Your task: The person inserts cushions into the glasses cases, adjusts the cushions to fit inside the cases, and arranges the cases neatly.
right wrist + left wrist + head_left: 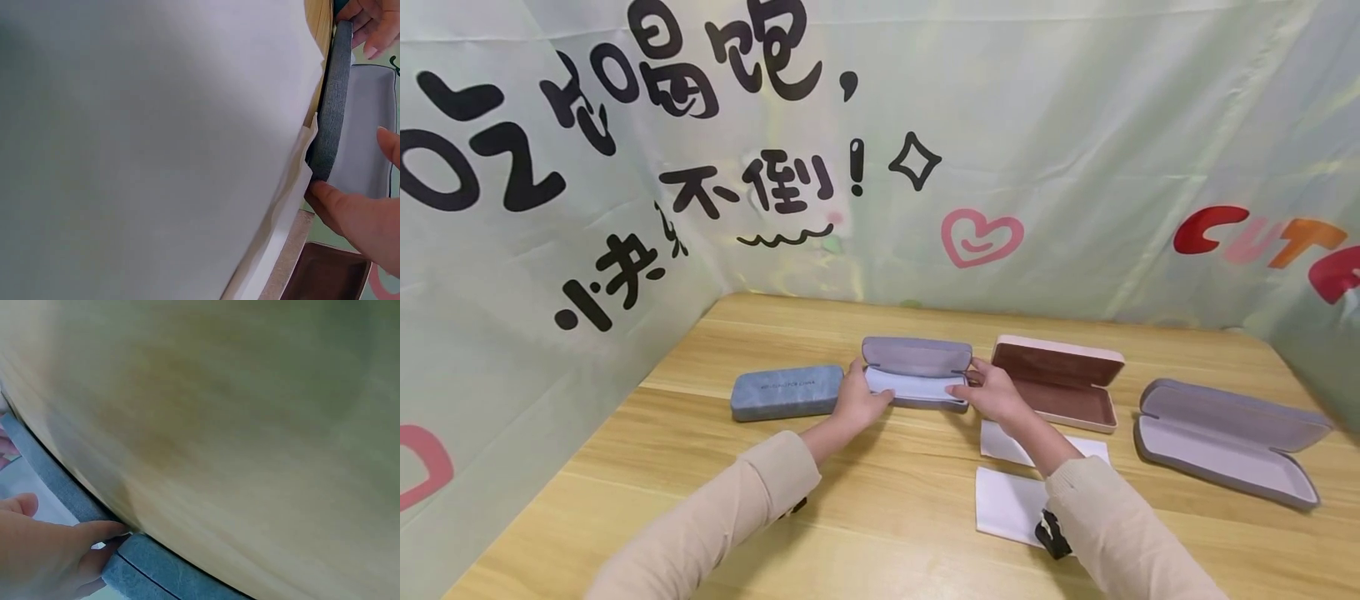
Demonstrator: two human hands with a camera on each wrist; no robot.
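Observation:
In the head view, an open grey-purple glasses case [917, 357] stands at the middle of the table with its lid raised at the back. A pale folded cloth [917, 384] lies in its lower half. My left hand [861, 402] grips the case's left end, thumb over the front rim at the cloth. At the other end my right hand [998, 395] holds it likewise, thumb on the cloth's right side. The right wrist view shows the case's grey side [333, 103] between both hands. Beside my left fingers is a closed blue glasses case [169, 569].
An open pink case [1060, 346] with brown lining stands right of my right hand. Farther right is another open grey case [1232, 454]. Two white cloths lie below the pink one, the nearer cloth [1007, 504] partly under my right sleeve. A printed curtain [1075, 167] hangs behind the table.

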